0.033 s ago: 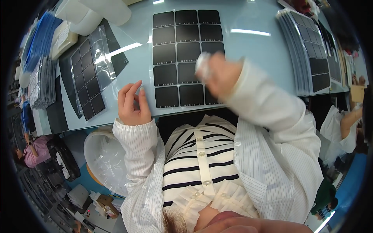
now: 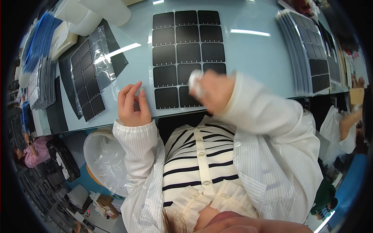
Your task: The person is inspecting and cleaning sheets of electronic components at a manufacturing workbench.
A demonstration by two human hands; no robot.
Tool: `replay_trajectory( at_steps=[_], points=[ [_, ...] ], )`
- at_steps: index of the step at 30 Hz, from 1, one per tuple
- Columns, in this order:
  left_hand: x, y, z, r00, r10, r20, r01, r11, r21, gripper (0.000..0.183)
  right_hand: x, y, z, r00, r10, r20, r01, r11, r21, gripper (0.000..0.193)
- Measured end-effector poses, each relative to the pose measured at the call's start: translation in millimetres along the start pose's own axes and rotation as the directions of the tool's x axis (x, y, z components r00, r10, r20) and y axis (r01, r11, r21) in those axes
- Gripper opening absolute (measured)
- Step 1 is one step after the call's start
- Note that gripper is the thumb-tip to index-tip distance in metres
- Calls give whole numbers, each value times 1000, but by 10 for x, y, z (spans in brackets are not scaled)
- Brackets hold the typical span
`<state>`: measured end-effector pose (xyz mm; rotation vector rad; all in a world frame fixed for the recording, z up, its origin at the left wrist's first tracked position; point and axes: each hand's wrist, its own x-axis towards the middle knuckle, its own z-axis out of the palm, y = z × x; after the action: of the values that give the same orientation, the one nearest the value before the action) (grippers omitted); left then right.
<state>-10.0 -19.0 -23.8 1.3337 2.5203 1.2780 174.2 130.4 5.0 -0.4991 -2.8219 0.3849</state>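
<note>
In front of me on the table lies a sheet of black rounded rectangles [image 2: 189, 54], set in a grid of three columns with small pale marks along their lower edges. My right hand [image 2: 213, 89], slightly blurred, is closed on a white wad [image 2: 196, 83] that looks like cloth or tissue. The wad is over the near part of the sheet, and hand and sleeve hide some of the near right rectangles. To the left of the sheet, my left hand [image 2: 134, 104] rests by the table's front edge. Its fingers are loosely bent and apart, holding nothing.
At left, a clear-filmed sheet of black rectangles [image 2: 86, 75] lies on a dark sheet. Beyond it are white containers [image 2: 112, 11] and stacked sheets [image 2: 42, 83]. A tall stack of sheets [image 2: 301, 50] stands at right. Below the table is a white bin [image 2: 103, 155] with clear plastic.
My right hand has moved nearer to me and slightly left with the white wad, uncovering a rectangle farther up the right column. My left hand has stayed put.
</note>
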Motion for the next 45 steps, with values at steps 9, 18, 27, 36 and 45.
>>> replay_trajectory(
  at_steps=[9, 18, 27, 36, 45],
  points=[
    [26, 103, -37, 994, 68, 89, -70, 997, 15, 24, 315, 597, -29, 928, 138, -345, -161, 986, -41, 22],
    [-4, 102, -127, 976, 115, 184, -111, 993, -34, 35, 884, 756, 272, 940, 150, -307, -109, 983, 146, 23],
    [-25, -196, -232, 984, -2, 175, 71, 919, -389, 29, 651, -141, 449, 992, -64, -107, 84, 977, 195, 22],
    [-23, -240, -224, 978, -71, 198, 156, 876, -456, 28, 528, -244, 455, 1000, 5, 10, -8, 952, 305, 18],
    [-28, -178, -265, 978, -43, 206, 131, 892, -434, 28, 854, 974, 236, 894, 286, -345, -250, 957, 146, 28]
  ],
)
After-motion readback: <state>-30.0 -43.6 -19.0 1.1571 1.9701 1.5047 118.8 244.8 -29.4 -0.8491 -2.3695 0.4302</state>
